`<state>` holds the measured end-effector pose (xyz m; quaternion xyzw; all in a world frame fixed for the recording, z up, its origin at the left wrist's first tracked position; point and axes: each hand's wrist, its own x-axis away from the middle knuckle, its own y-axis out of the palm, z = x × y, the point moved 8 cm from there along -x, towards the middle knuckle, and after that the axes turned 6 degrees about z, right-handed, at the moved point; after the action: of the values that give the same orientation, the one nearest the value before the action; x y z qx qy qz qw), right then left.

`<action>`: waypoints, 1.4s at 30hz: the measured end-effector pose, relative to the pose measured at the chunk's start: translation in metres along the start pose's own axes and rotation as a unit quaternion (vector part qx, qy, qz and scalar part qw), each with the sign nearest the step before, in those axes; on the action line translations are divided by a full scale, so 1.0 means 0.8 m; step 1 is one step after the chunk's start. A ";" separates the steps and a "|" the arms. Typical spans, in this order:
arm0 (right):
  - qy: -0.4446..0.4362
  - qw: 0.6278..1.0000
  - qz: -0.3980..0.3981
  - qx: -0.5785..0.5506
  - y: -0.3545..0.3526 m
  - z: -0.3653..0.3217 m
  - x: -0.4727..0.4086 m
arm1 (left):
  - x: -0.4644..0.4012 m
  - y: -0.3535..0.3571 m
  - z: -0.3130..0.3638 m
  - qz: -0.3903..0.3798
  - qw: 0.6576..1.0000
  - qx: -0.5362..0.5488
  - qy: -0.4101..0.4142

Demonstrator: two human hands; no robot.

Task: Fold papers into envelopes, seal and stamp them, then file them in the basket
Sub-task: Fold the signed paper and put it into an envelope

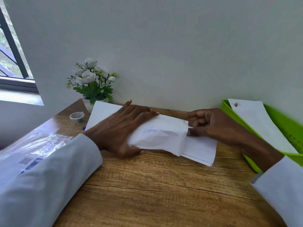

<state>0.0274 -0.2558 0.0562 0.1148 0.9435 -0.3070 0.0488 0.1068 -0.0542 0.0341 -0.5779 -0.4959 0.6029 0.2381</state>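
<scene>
A white envelope (161,136) with a blue scribble lies in the middle of the wooden desk (155,185), bulging. My left hand (121,128) grips its left end, fingers spread over the top. A folded white paper (201,149) sticks out of the envelope's right opening. My right hand (211,125) pinches that paper at the opening. A green basket (282,122) stands at the right edge with one white envelope (260,123) lying in it.
A roll of tape (77,118) and a blue pen tip (84,128) lie at the back left. A white sheet (102,113) rests behind my left hand. A potted white flower (91,86) stands against the wall. A clear plastic packet (32,145) lies at the left.
</scene>
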 end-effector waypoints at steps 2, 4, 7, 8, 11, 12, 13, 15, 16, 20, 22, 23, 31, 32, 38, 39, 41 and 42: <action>0.028 0.999 -0.028 0.012 -0.012 0.003 0.004 | 0.003 -0.002 -0.007 0.001 1.000 0.004 -0.013; 0.062 0.994 -0.070 0.050 -0.021 0.010 0.009 | 0.005 -0.004 -0.014 0.001 1.000 0.002 -0.026; 0.086 0.988 -0.103 0.070 -0.025 0.019 0.012 | 0.006 -0.005 -0.014 0.001 1.000 0.002 -0.028; 0.087 0.989 -0.100 0.060 -0.025 0.021 0.011 | 0.005 -0.005 -0.012 0.000 1.000 0.005 -0.025; 0.082 0.993 -0.080 0.009 -0.015 0.020 0.008 | -0.001 -0.004 0.003 -0.004 1.000 0.016 -0.010; 0.077 0.995 -0.070 -0.013 -0.009 0.018 0.007 | -0.003 -0.003 0.008 -0.007 1.000 0.016 -0.005; 0.071 0.995 -0.056 -0.036 -0.005 0.015 0.007 | -0.005 -0.002 0.013 -0.009 1.000 0.015 0.000; 0.066 0.994 -0.034 -0.084 0.000 0.013 0.005 | -0.006 -0.001 0.018 -0.011 1.000 0.018 0.000; 0.070 0.992 -0.031 -0.103 0.001 0.013 0.005 | -0.006 -0.001 0.017 -0.011 1.000 0.022 -0.005; 0.099 0.989 -0.071 -0.086 -0.003 0.018 0.011 | -0.002 -0.005 0.009 -0.006 0.999 0.031 -0.028; 0.110 0.987 -0.091 -0.077 0.002 0.020 0.014 | -0.003 -0.005 0.009 -0.003 0.999 0.034 -0.029; 0.112 0.986 -0.090 -0.083 0.005 0.020 0.014 | -0.003 -0.005 0.010 -0.003 0.999 0.035 -0.027; 0.094 0.986 0.024 -0.135 0.041 0.020 0.013 | -0.006 0.009 0.021 -0.034 0.998 0.052 -0.024; 0.097 0.987 0.032 -0.126 0.046 0.023 0.014 | -0.006 0.010 0.021 -0.036 0.998 0.054 -0.025; 0.100 0.988 0.011 -0.121 0.082 0.026 0.023 | -0.006 0.010 0.022 -0.037 0.998 0.050 -0.024; 0.101 0.988 0.007 -0.120 0.083 0.028 0.023 | -0.007 0.010 0.022 -0.037 0.998 0.047 -0.023; 0.115 0.985 0.007 -0.129 0.078 0.032 0.021 | -0.007 0.010 0.021 -0.037 0.998 0.043 -0.029; 0.119 0.984 0.008 -0.129 0.074 0.034 0.020 | -0.006 0.010 0.020 -0.035 0.998 0.042 -0.035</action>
<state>0.0270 -0.2224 -0.0022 0.1512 0.9732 -0.1668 -0.0472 0.0956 -0.0668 0.0269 -0.5286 -0.4982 0.6339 0.2655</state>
